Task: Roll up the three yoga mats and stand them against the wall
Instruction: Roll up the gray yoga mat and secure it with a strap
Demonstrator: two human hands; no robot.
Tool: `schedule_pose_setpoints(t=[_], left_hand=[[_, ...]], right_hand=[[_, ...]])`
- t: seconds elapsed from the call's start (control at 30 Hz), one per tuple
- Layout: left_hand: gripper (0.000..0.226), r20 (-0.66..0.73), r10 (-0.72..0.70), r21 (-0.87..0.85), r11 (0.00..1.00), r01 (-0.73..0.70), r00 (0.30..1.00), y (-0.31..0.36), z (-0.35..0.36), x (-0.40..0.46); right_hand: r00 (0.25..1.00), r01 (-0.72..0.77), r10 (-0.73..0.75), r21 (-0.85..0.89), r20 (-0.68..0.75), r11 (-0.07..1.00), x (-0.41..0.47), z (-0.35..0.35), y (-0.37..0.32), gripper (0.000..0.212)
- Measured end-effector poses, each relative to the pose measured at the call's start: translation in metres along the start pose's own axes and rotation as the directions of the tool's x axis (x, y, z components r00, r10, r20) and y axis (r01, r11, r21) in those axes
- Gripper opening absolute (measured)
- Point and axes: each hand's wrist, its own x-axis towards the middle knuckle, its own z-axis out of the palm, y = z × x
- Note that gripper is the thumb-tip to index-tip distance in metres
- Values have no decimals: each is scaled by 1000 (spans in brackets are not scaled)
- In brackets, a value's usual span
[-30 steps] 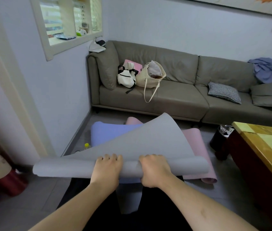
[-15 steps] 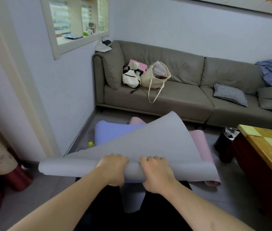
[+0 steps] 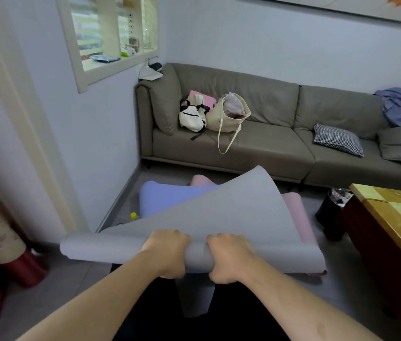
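A grey yoga mat [image 3: 231,207] is half rolled in front of me, its loose end curling up toward the sofa. My left hand [image 3: 167,252] and my right hand [image 3: 229,257] grip the rolled part side by side near its middle, fingers curled over the top. Under it a blue yoga mat [image 3: 165,200] lies flat on the floor by the left wall. A pink yoga mat [image 3: 297,217] lies flat to its right, mostly hidden by the grey one.
A grey sofa [image 3: 268,153] with bags and cushions lines the far wall. A wooden table [image 3: 396,225] and a black bin [image 3: 329,212] stand at right. A small yellow-capped bottle [image 3: 133,216] sits by the left wall [image 3: 91,143]. Red-based objects [image 3: 22,267] stand at far left.
Both hands have turned the roll further, wrists coming over it. The grey roll sits slightly higher and the view has shifted a little.
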Motion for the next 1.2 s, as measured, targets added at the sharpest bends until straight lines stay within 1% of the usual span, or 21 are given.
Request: schedule_pose_setpoints(t=[0.07,0.17,0.23,0.27,0.3,0.33,0.4,0.47,0.5,0.57,0.6,0.7,0.77,0.83,0.93,1.0,1.07,1.13,1.2], left_hand=[[45,57,10,-19,1000,-9,998,-1,-7,0],[48,198,7,-109,994,15,980,-2,-19,4],[48,219,13,-106,994,11,976,0,-21,5],[47,188,7,-99,995,12,982,1,-17,5],[47,121,2,-84,996,9,993,3,-11,4],[48,25,-2,-54,999,4,1000,5,-2,1],[54,-158,5,48,999,2,987,10,19,-3],[62,-243,12,116,993,17,970,14,29,-7],[60,-242,-3,106,994,30,970,16,29,-7],[48,-206,-42,82,995,59,978,16,26,-4],[45,-162,-45,65,996,57,986,14,21,-1],[47,-32,-18,-26,1000,17,999,7,0,5],[51,59,6,-66,998,-3,998,6,-12,6],[51,117,14,-80,997,-5,993,6,-16,8],[50,152,7,-120,993,11,988,7,-15,8],[50,116,-19,-112,993,32,993,7,-11,8],[55,-22,-42,-63,997,40,999,11,-2,3],[58,-156,-35,46,998,43,987,16,18,-1],[63,-223,-38,96,994,61,974,19,27,-4]], right_hand=[[997,18,-18,1,-80,1000,-4,6,-3,45],[983,26,-33,-39,-181,999,-11,17,-5,49],[983,13,-18,-31,-183,999,-13,18,-6,46],[986,5,-7,-17,-167,1000,-13,16,-6,44],[989,-3,2,-5,-149,1000,-11,14,-5,43],[991,-9,9,2,-134,1000,-10,10,-5,41],[995,-13,16,23,-95,1000,-6,5,-3,39],[999,-10,12,33,-51,999,-3,2,-3,38],[999,-6,7,29,-44,1000,-1,1,-3,38],[997,-4,6,34,-75,999,0,4,-3,39],[995,0,4,37,-104,999,-1,6,-3,39],[969,47,-40,23,-243,999,-5,20,-3,49],[956,63,-69,-30,-284,998,-10,31,-4,57],[953,53,-64,-47,-295,998,-11,38,-5,61],[970,31,-41,-44,-238,999,-7,31,-4,60],[975,42,-52,-53,-217,998,-3,21,-2,51],[987,60,-61,-11,-151,998,0,11,0,46],[995,45,-42,32,-86,998,4,0,1,46],[999,39,-38,41,-34,998,8,-4,0,47]])
